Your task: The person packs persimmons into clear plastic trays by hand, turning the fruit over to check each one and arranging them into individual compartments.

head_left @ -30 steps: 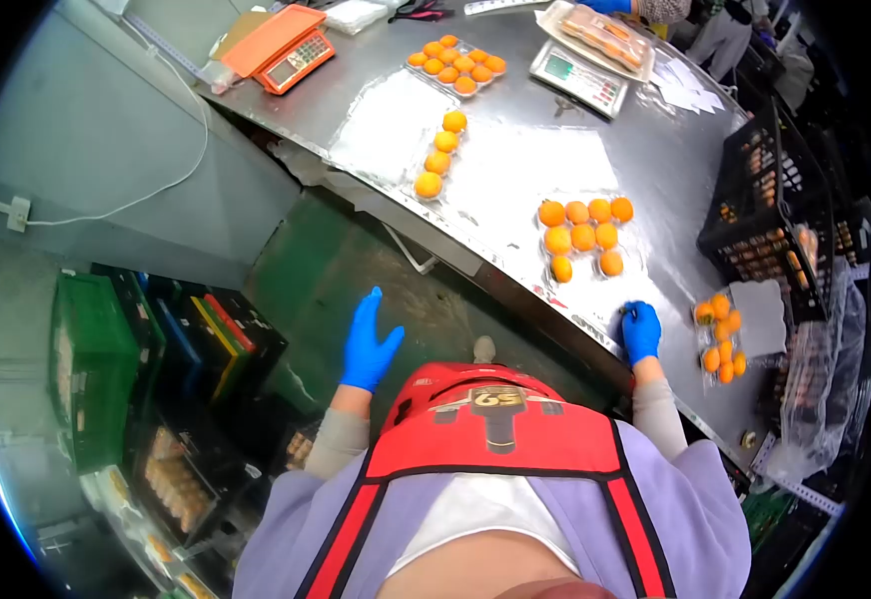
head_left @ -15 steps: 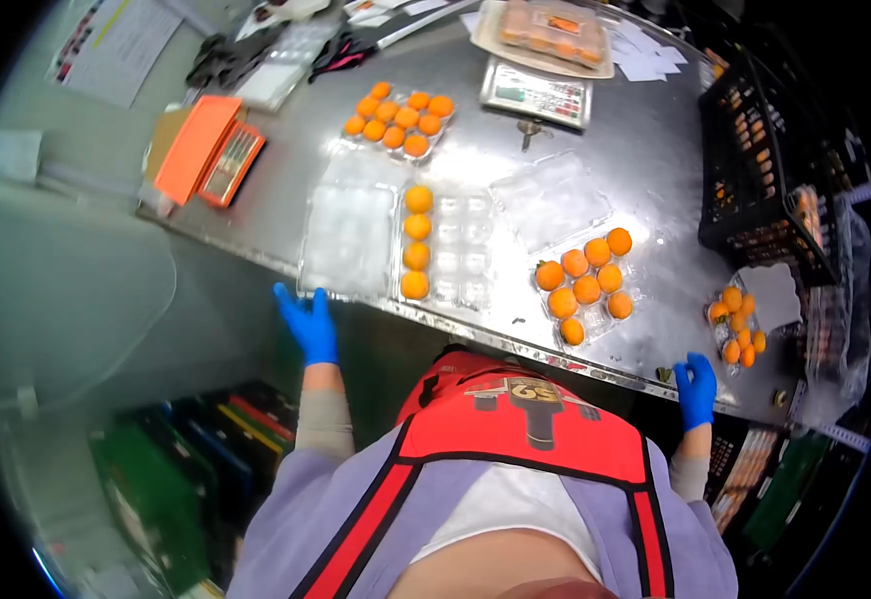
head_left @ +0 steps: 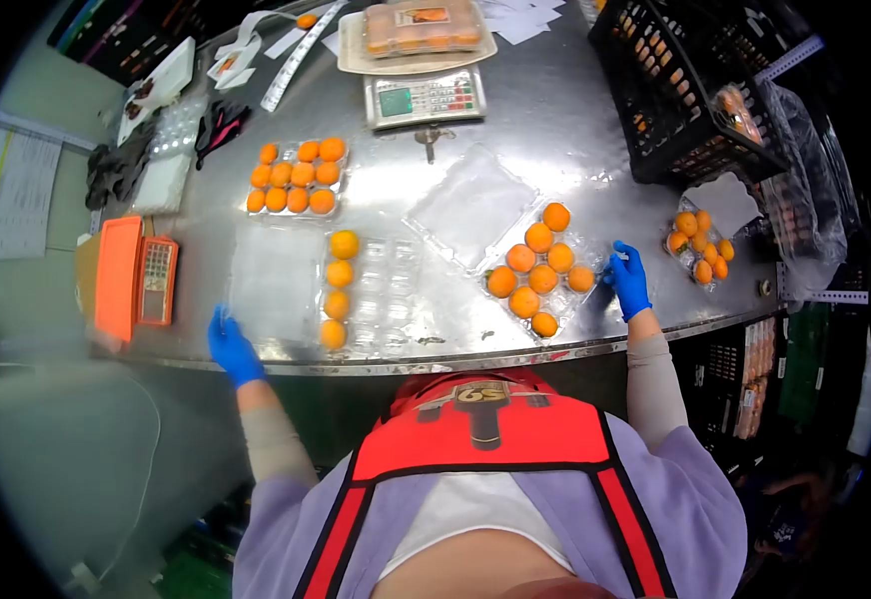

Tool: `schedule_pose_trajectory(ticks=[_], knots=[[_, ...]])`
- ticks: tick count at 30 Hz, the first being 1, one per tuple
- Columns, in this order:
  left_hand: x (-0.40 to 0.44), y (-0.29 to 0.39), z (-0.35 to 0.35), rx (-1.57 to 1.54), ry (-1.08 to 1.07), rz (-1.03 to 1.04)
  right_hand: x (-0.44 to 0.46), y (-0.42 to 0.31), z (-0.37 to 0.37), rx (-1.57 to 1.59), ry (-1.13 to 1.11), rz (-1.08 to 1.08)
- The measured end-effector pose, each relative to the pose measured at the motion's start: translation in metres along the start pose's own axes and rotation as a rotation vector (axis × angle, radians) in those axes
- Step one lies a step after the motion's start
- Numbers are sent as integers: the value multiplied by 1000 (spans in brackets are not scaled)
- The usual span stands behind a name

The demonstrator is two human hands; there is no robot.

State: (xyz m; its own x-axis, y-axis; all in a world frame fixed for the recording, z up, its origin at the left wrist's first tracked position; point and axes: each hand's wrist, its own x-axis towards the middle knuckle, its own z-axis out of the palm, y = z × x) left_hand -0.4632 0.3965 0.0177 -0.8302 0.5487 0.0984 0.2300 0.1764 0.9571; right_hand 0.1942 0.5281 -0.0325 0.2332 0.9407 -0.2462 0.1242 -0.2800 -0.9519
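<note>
Okay, both hands gloved in blue, at the near side of the metal table (head_left: 555, 125). Left hand (head_left: 234, 347) open, fingers extended, nothing seen in its grip; it's by the near edge, just beside the left lid (head_left: 274, 275), which lies flat and clear against the middle tray (head_left: 388, 304). Middle tray has four round orange fruit (head_left: 339, 273) in one column down its left side, bare pockets to the right. Right hand (head_left: 629, 280) has fingers partly bent, just right of the right tray (head_left: 567, 311); can't tell if it grips anything or touches the tray. Right tray sits at an angle, holds nine fruit, with the right lid (head_left: 470, 205) spread open to its upper left. Far tray (head_left: 288, 156), beyond the left lid, has several rows of fruit. White scale (head_left: 426, 100) at the far side, a plate (head_left: 350, 50) and a closed pack (head_left: 424, 28) stacked on it. Orange scale (head_left: 119, 280) at the left end. Black crate (head_left: 670, 130) far right; nearer, a small tray (head_left: 688, 262) of fruit beside a pale sheet (head_left: 725, 203).
</note>
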Motion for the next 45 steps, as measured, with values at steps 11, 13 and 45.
schedule_pose_trajectory(ticks=[11,13,45], knots=[[-126,93,121,183,-475,310,-17,-10,19,256,-62,346],[-177,78,163,33,-765,91,-26,5,17,282,-105,405],[-144,111,279,575,-693,556,44,-27,6,-126,4,-117]])
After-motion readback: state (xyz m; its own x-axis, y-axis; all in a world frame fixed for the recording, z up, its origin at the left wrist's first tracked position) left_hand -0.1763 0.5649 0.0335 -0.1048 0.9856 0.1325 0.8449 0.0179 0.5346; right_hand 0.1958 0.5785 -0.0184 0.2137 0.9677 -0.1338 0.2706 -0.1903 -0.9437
